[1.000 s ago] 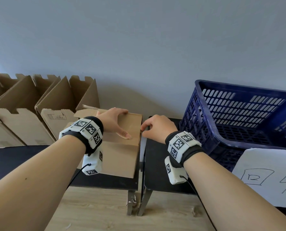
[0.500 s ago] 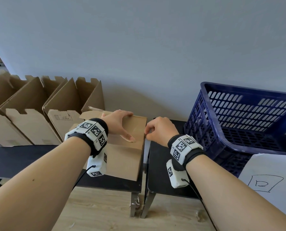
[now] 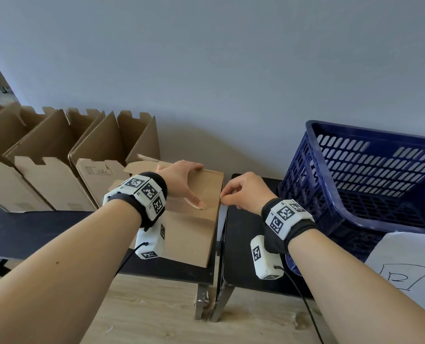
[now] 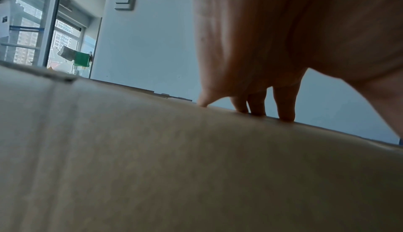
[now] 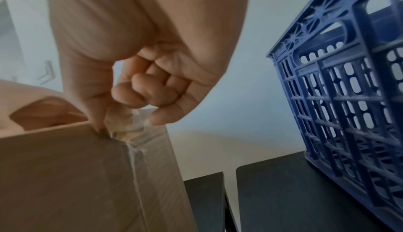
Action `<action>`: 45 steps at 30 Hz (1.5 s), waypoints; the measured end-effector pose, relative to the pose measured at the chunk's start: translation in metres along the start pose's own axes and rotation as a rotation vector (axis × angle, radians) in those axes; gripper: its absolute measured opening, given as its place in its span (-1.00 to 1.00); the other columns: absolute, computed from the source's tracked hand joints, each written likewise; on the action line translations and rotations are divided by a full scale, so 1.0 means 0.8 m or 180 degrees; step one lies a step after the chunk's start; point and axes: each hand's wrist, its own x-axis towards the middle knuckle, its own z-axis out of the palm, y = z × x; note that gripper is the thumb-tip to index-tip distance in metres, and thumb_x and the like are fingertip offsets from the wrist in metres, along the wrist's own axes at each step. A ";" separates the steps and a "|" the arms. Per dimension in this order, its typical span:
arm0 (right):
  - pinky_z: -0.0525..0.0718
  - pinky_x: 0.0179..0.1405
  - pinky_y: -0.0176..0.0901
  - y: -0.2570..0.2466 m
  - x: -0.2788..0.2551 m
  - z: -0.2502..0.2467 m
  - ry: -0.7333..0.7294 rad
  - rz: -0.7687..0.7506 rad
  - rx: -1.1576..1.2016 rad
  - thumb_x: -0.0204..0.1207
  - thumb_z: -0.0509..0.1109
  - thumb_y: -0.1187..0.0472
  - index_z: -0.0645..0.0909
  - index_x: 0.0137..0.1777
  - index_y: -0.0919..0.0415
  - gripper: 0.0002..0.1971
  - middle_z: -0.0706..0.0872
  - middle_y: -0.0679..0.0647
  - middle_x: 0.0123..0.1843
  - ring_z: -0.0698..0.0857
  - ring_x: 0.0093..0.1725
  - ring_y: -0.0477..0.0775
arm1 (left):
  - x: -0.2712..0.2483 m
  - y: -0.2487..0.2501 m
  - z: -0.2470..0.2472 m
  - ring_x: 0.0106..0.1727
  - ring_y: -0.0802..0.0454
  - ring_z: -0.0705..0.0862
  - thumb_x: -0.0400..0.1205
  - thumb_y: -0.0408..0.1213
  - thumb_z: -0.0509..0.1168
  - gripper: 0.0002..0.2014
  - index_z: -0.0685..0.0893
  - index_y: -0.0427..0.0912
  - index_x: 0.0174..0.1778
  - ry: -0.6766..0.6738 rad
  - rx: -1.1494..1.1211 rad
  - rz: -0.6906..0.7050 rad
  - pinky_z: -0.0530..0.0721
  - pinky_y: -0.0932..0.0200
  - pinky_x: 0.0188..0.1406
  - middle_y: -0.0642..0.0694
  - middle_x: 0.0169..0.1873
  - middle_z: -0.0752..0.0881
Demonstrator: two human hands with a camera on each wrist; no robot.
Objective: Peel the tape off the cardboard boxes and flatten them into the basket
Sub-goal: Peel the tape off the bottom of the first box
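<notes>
Meanwhile the left hand lay flat, fingers straight, pressing the top of the box at the right edge of the left table. At the box's right edge the right hand pinched a crumpled end of clear tape. On the right table stood the basket, near the box.

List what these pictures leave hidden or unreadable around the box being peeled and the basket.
- Basket floor: head view, its near wall hides it; contents unknown.
- Tape length: right wrist view, blurred, and the right hand covers its lifted end.
- Box left side: head view, the left hand and wrist hide it.
- Paper sheet drawing: head view, cut off by the edge.
</notes>
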 end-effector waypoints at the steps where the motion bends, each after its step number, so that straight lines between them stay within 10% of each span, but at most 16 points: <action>1: 0.57 -0.42 -0.38 -0.002 0.001 -0.001 -0.0003 -0.0012 -0.0078 0.35 0.51 0.33 0.75 -0.33 0.10 -0.88 0.57 -0.22 -0.66 0.54 -0.55 -0.21 | 0.000 0.001 0.000 0.55 -0.01 0.29 0.17 0.14 0.63 0.10 0.20 0.15 0.59 -0.0001 0.0007 0.0003 0.10 -0.31 0.58 0.11 0.54 0.29; 8: 0.70 -0.20 -0.08 -0.007 0.008 0.009 0.0215 -0.0157 -0.0504 0.21 0.48 0.29 0.57 -0.57 0.01 -0.76 0.56 -0.12 -0.58 0.56 -0.45 -0.09 | 0.000 0.000 0.000 0.57 0.02 0.26 0.14 0.15 0.63 0.12 0.19 0.16 0.59 -0.0016 -0.0001 0.0005 0.09 -0.31 0.58 0.10 0.55 0.27; 32: 0.55 -0.56 -0.44 -0.007 0.010 0.007 -0.0270 0.0321 0.0351 0.41 0.56 0.26 0.60 -0.36 0.20 -0.80 0.65 0.09 -0.46 0.57 -0.66 -0.24 | -0.001 0.005 -0.002 0.56 -0.03 0.27 0.16 0.16 0.61 0.10 0.18 0.14 0.59 -0.0040 0.0090 0.0058 0.03 -0.35 0.58 0.08 0.53 0.29; 45: 0.68 -0.39 -0.25 -0.028 0.009 -0.003 -0.0526 0.0468 -0.0292 0.26 0.47 0.33 0.65 -0.34 0.23 -0.95 0.68 0.12 -0.45 0.63 -0.51 -0.02 | -0.004 0.005 0.001 0.61 0.02 0.17 0.18 0.16 0.61 0.10 0.17 0.14 0.60 -0.0049 0.0161 0.0103 0.03 -0.37 0.56 0.09 0.55 0.26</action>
